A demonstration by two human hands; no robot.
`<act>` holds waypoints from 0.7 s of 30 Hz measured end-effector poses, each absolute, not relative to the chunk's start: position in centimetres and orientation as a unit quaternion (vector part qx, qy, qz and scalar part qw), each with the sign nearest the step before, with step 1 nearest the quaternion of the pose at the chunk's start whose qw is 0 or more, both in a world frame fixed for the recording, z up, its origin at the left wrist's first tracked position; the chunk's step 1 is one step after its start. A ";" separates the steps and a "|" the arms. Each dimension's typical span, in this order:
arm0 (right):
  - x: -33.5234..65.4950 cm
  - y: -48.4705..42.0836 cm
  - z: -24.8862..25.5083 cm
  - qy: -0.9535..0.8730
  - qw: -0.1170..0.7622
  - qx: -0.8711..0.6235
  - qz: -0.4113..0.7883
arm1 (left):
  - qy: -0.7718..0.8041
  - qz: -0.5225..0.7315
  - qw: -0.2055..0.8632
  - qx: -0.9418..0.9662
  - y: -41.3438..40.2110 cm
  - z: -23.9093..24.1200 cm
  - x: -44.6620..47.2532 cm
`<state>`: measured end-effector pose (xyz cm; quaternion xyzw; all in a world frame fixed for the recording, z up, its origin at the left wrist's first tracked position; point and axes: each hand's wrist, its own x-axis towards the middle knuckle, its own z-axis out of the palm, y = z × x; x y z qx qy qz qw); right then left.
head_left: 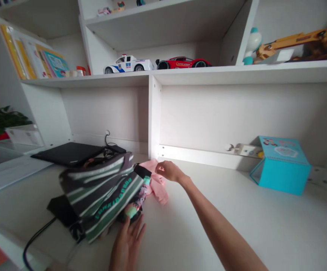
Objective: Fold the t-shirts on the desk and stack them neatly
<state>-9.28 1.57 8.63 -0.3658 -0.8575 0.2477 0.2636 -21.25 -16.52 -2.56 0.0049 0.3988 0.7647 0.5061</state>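
Head | left hand: spread | right hand: curled, grip on pink cloth unclear

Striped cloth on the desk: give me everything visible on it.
The striped cloth has dark, grey-green and pale bands, with teal lettering too blurred to read surely. It looks like soft fabric, rumpled and folded over, slanting across a heap on the white desk. A black item sticks out at its lower left; patterned cloth shows along its right edge. The left hand is near its lower right, not visibly gripping it.
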 end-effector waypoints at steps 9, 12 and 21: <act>-8.3 1.9 2.3 -0.825 0.116 -0.506 0.223 | 0.361 0.705 0.599 0.120 -20.2 -4.1 -18.0; -9.3 0.7 0.4 -0.812 0.141 -0.506 0.254 | 0.388 0.684 0.598 0.153 -20.3 -4.0 -17.2; -3.5 -0.7 12.0 -0.667 0.589 -0.360 0.279 | 0.430 0.692 0.545 0.198 -19.6 -1.7 -16.8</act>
